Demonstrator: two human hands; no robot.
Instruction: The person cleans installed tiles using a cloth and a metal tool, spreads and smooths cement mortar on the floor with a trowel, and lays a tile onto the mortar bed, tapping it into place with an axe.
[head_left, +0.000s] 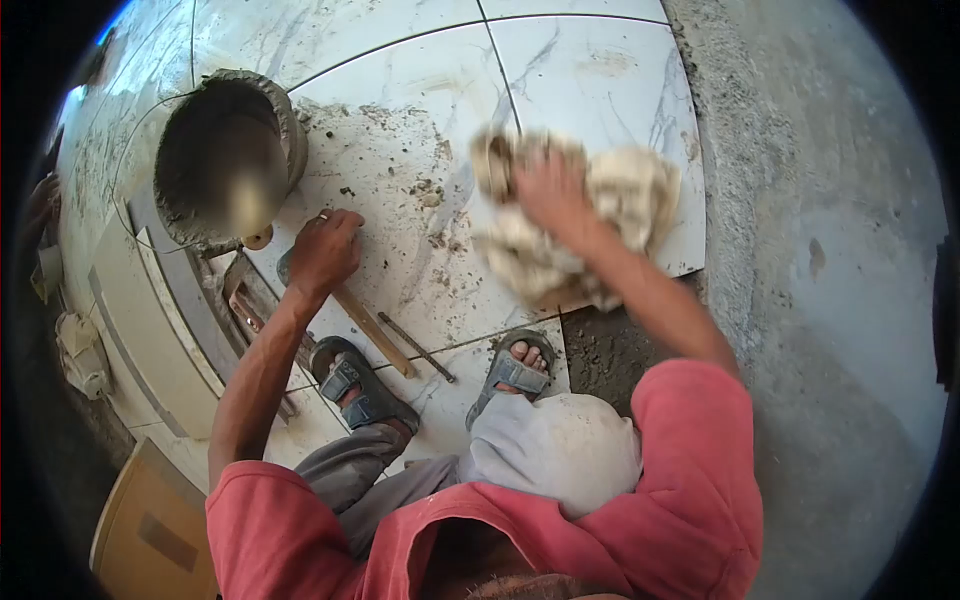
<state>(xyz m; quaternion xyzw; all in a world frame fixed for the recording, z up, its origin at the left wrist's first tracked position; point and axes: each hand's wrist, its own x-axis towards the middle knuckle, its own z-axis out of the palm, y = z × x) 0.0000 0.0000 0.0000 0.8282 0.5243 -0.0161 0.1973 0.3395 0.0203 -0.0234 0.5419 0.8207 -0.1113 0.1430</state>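
My right hand [553, 193] is closed on a dirty cream cloth [630, 190], bunched on a white marbled tile [590, 70]. Hand and cloth are smeared by motion. Fingers curled, my left hand [328, 248] rests low over the floor near the bucket; whatever it may hold is hidden. Beside and under its wrist lies a tool with a wooden handle [375, 330] and a dark green end, perhaps a mallet. A thin ribbed metal rod [417, 348] lies alongside. Crumbs of mortar [428, 192] are scattered between my hands.
A mortar-caked bucket [292, 130] with a wire handle stands at left, a blurred pale object in it. Below it are a trowel-like tool [240, 300] and tile strips [150, 310]. Wet mortar [610, 350] shows beyond the tile edge; rough concrete [745, 200] runs along the right.
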